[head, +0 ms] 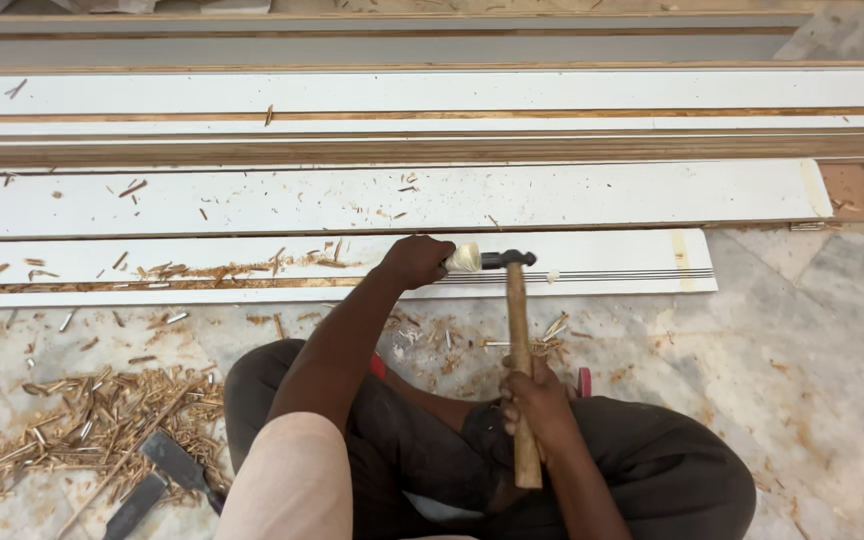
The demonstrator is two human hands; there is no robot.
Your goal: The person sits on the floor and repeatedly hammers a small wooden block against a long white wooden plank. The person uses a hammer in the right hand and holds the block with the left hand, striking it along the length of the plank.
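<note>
Knees and dark trousers (652, 470) fill the bottom edge, and the person's feet are hidden under them. Right hand (537, 400) is wrapped tight around the wooden handle of a hammer (518, 330), whose dark head sits level with the butt of a chisel (467, 258). Left hand (414, 262) is closed in a fist around that chisel, so only its pale frayed end shows; the blade is covered, and I cannot tell where it bites. It rests at the near white board (102, 262), along a raw groove strewn with chips. More white boards (352, 95) lie stacked beyond. Wood shavings (82, 410) pile at left on the stone floor (832, 330), beside a dark flat tool (167, 470), partly cut off.
</note>
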